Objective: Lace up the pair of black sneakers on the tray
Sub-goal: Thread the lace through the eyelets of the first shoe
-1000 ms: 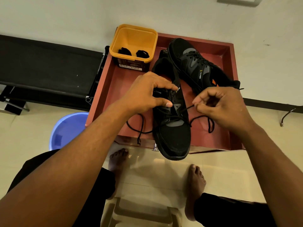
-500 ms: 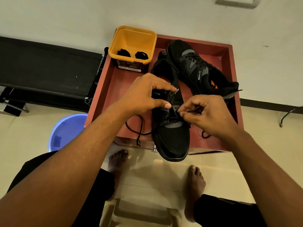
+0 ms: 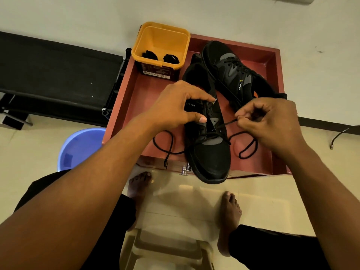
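Note:
A black sneaker [image 3: 211,156] lies lengthwise on the red tray [image 3: 276,78], its toe sticking out over the near edge. My left hand [image 3: 175,106] grips its upper around the tongue, thumb and fingers on either side. My right hand [image 3: 272,119] pinches the black lace [image 3: 228,123] just right of the eyelets, pulled taut. The lace's slack loops on the tray at the right, and its other end [image 3: 169,145] trails over the tray's left front. The second sneaker [image 3: 233,75], laced, lies at the back right.
A yellow tub [image 3: 161,36] holding two black bundles stands at the tray's back left corner. A blue bucket [image 3: 81,147] sits on the floor at the left, a black bench behind it. A pale plastic stool [image 3: 167,248] and my bare feet are below.
My right hand went in to the eyelets half a second ago and has now drawn back to the right with the lace, pulling it taut. My left hand stayed on the shoe.

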Demonstrator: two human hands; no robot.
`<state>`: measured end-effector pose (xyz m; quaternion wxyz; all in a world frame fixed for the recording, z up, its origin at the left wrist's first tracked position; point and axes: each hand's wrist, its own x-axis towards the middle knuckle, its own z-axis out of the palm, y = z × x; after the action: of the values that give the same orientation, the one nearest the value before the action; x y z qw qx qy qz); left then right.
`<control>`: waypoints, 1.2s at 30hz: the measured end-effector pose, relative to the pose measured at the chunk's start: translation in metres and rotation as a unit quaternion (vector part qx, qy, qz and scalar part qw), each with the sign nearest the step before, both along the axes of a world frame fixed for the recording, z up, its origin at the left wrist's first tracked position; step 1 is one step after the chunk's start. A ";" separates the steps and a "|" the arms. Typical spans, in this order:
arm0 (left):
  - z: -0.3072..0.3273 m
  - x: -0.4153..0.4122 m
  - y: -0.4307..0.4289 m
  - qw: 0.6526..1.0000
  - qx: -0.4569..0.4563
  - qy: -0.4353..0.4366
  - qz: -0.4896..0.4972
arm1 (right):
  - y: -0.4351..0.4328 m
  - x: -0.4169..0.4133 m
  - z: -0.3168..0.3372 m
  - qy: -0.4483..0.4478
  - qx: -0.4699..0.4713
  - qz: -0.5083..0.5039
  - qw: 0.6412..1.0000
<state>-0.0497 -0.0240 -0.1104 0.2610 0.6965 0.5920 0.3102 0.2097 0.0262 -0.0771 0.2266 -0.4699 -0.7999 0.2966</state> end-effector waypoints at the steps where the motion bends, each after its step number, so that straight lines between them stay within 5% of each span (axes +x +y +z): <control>1: 0.002 0.001 0.000 1.000 -0.004 -0.001 -0.005 | -0.001 0.000 0.002 0.011 0.024 -0.021 0.999; 4: 0.005 0.004 -0.004 1.000 -0.010 0.001 -0.002 | 0.003 0.003 0.011 0.008 0.022 -0.058 0.998; 7: 0.007 0.004 -0.009 1.000 -0.021 -0.006 0.017 | -0.004 0.007 0.018 -0.079 -0.114 0.035 0.990; 11: 0.016 0.002 -0.016 0.995 0.017 -0.044 0.092 | -0.017 0.011 0.031 -0.220 -0.327 0.191 0.899; 16: 0.021 0.004 -0.030 0.990 -0.088 0.006 0.108 | -0.019 0.003 0.020 -0.141 -0.175 0.087 0.971; 21: 0.015 0.015 -0.037 0.974 -0.200 -0.054 0.087 | -0.023 -0.010 -0.002 -0.123 -0.144 0.070 0.980; 27: 0.023 0.021 -0.030 0.963 -0.209 -0.120 0.118 | -0.024 -0.011 0.007 -0.101 -0.099 0.070 0.987; 36: 0.036 0.018 -0.035 0.905 -0.361 -0.197 0.104 | -0.067 -0.035 0.022 0.080 -0.320 0.051 0.943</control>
<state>-0.0322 -0.0588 -0.0745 0.5721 0.4136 0.6696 0.2310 0.1748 -0.0409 -0.0554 0.1127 -0.4508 -0.6651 0.5846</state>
